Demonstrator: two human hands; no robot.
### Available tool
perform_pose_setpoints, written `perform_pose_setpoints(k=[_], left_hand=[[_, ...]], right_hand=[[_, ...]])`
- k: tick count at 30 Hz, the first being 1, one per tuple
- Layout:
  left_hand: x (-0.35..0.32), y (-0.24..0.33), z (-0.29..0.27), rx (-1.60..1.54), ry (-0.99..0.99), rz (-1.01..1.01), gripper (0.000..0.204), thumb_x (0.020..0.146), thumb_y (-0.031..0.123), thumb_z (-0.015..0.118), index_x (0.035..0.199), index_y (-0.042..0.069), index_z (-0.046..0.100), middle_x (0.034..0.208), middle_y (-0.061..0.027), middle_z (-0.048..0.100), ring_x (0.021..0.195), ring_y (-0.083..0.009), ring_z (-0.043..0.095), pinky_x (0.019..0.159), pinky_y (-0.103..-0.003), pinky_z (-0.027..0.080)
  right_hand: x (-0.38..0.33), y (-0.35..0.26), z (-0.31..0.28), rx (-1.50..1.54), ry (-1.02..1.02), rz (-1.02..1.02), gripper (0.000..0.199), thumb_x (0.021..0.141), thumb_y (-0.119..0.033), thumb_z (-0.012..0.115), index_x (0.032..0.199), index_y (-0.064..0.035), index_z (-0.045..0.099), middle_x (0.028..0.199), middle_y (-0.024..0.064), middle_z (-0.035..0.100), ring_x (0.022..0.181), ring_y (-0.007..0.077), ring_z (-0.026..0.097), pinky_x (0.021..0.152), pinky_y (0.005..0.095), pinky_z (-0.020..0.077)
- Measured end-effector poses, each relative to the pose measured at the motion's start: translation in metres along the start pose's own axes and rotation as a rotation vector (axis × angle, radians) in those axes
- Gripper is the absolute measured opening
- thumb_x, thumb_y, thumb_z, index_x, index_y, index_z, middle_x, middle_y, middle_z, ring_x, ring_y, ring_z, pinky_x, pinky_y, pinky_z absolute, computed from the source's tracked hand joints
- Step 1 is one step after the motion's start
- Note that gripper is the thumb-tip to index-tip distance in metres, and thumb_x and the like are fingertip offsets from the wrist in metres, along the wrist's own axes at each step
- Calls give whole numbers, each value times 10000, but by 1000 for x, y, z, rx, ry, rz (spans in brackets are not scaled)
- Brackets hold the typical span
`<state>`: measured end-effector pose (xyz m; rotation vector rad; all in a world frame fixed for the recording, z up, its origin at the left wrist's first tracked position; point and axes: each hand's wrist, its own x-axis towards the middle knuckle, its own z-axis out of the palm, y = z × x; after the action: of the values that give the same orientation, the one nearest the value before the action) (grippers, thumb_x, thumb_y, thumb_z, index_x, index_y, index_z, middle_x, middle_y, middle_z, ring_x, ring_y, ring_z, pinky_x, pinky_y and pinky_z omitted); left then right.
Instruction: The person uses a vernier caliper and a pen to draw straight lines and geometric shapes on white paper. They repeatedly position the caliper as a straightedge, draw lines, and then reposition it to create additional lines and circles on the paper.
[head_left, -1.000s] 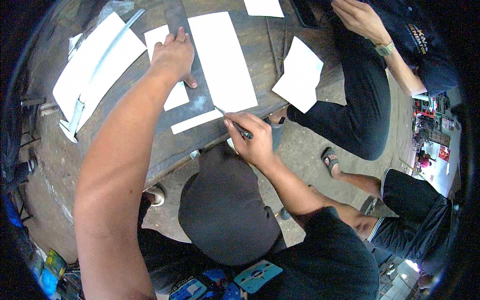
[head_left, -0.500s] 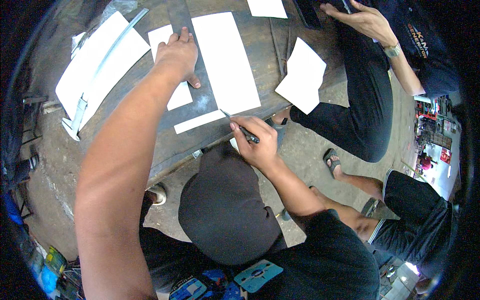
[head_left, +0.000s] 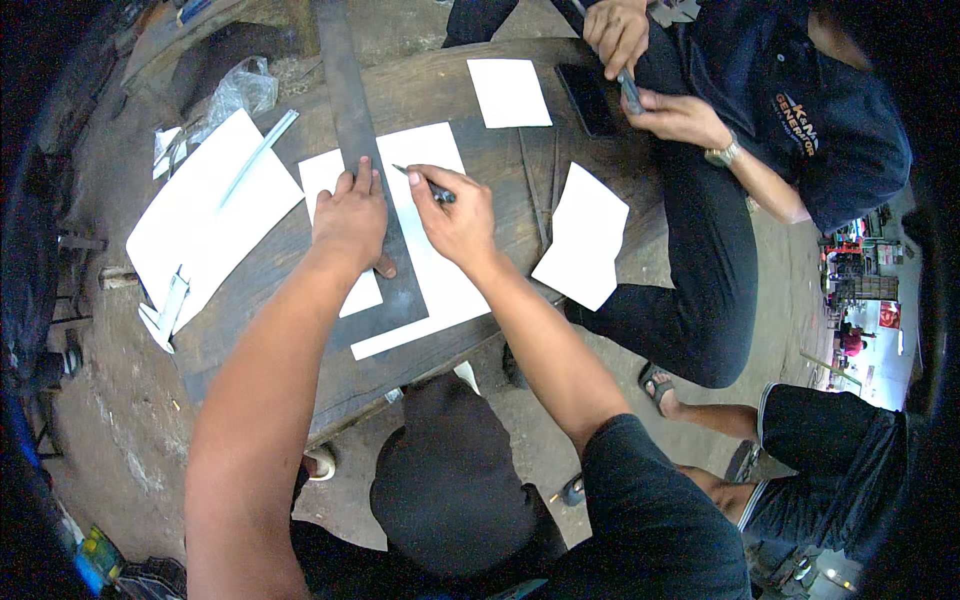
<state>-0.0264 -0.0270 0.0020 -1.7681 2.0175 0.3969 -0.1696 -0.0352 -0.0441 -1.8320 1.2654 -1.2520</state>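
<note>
My left hand (head_left: 350, 222) lies with fingers stretched out, pressing on a dark L-shaped metal square (head_left: 405, 285). The square rests over a white paper sheet (head_left: 455, 285), its long arm reaching to the far side of the table. A second, smaller white sheet (head_left: 362, 298) is partly under my left hand. Between the fingers of my right hand (head_left: 460, 215) is a dark pen-like tool (head_left: 441, 193) with a thin pointed tip. That tip is by the long arm's right edge, over the paper; whether it touches is too small to tell.
On the left, a caliper (head_left: 172, 300) lies on a large white sheet (head_left: 205, 225), near clear plastic (head_left: 243, 95). White sheets (head_left: 510, 95) (head_left: 585, 240) and a black phone (head_left: 586, 100) are on the right. Beside them a seated person's hands (head_left: 680, 118) hold a small grey object.
My right hand has moved with the pen-like tool from the paper's near edge to farther up beside the square's long arm. My left hand stays on the square. The view has shifted.
</note>
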Motion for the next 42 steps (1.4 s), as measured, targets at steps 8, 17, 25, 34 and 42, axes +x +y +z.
perform_pose_setpoints(k=[8,17,25,34,42], left_hand=[[2,-5,6,-16,18,34,1367,512,456,976,1573,-32,265,1684,-133,203,1479,-272,327,1098,-425,408],[3,-6,6,-40,19,36,1383,476,425,983,1574,-13,266,1680,-145,204,1487,-324,324,1132,-465,403],[1,-4,8,16,53,40,1358,507,476,970,1564,-35,287,1670,-139,243,1460,-277,358,1079,-438,433],[3,-5,9,11,62,39,1342,527,476,967,1573,-14,284,1677,-121,234,1450,-255,374,1087,-432,429],[2,-3,5,0,18,25,1359,505,456,976,1568,-22,277,1680,-135,210,1483,-299,331,1120,-468,418]], right_hand=[[37,23,27,-62,-4,-83,233,953,-189,675,1050,9,751,964,205,752,876,303,756,761,358,581],[39,24,31,-63,-52,-92,266,961,-210,636,1041,23,738,1021,229,734,931,388,722,827,414,575],[37,18,27,-88,-79,-81,241,956,-195,639,1007,17,741,980,228,733,885,397,717,795,420,572],[-15,-1,-2,-153,-162,-31,239,962,-198,642,1021,13,737,970,218,731,877,385,712,792,418,565],[-105,-37,-46,-153,-238,52,185,949,-111,659,1059,24,720,943,201,731,841,350,718,767,412,568]])
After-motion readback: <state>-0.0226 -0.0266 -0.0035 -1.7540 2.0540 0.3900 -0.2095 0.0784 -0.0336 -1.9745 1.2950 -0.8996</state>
